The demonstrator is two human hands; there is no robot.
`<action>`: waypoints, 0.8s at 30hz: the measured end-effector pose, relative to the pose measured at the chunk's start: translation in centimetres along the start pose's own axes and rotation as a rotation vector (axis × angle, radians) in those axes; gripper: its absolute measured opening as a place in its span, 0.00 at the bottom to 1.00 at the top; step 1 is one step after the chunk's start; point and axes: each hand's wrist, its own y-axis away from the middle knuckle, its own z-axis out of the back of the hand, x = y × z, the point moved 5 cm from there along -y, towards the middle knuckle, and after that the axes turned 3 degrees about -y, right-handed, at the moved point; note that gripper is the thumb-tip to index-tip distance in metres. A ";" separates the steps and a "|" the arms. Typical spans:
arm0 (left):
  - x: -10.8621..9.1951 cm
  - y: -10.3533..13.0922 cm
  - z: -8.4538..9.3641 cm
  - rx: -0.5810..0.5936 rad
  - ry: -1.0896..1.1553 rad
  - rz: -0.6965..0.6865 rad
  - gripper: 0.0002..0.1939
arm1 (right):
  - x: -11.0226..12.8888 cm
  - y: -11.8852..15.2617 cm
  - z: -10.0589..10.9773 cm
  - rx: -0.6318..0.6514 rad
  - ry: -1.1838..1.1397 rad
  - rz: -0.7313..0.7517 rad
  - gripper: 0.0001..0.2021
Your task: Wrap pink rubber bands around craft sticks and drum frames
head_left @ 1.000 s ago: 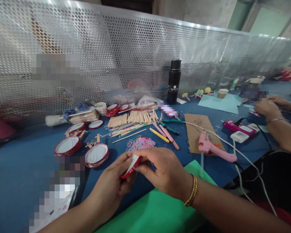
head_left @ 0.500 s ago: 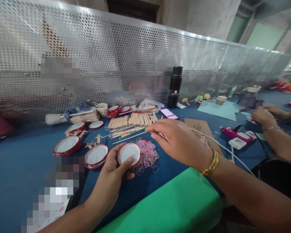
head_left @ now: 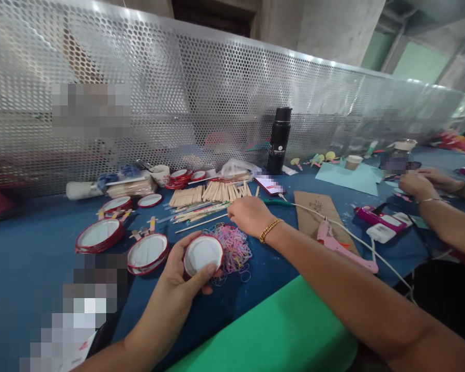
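My left hand [head_left: 182, 276] grips a round jar lid [head_left: 203, 254] with a red rim, its pale inner side facing up. The thumb lies across the lid's near edge. Over the far side of a loose heap of thin coloured rubber bands [head_left: 236, 253], my right hand [head_left: 250, 214] has its fingers drawn together. Its fingertips meet the right end of a thin pale stick [head_left: 201, 223]; whether they pinch it is hidden. Flat wooden sticks [head_left: 227, 191] lie just beyond. More red-rimmed lids [head_left: 148, 250] are stacked left of my left hand.
A pink glue gun [head_left: 344, 250] rests by brown cardboard [head_left: 313, 206], its cable running right. Behind stand a phone [head_left: 270, 184] and a black flask [head_left: 280, 142] before a perforated metal screen [head_left: 225, 93]. Green material [head_left: 271, 330] lies in front. A co-worker's hands [head_left: 418, 183] are at right.
My right hand has lowered toward the sticks and bands, and its forearm has swung away, uncovering the glue gun. My left hand keeps the lid with little movement. The view has shifted slightly.
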 end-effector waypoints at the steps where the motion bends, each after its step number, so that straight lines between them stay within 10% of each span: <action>1: 0.0 0.0 0.0 -0.001 -0.003 -0.003 0.39 | 0.1 -0.1 -0.4 -0.005 0.001 0.010 0.10; 14: -0.3 0.4 -0.1 0.011 -0.035 -0.012 0.48 | -1.6 -0.4 -1.0 -0.054 -0.286 -0.082 0.06; 24: -0.9 0.1 0.3 -0.012 -0.022 -0.018 0.21 | -1.9 0.4 0.3 -0.085 -0.661 -0.017 0.07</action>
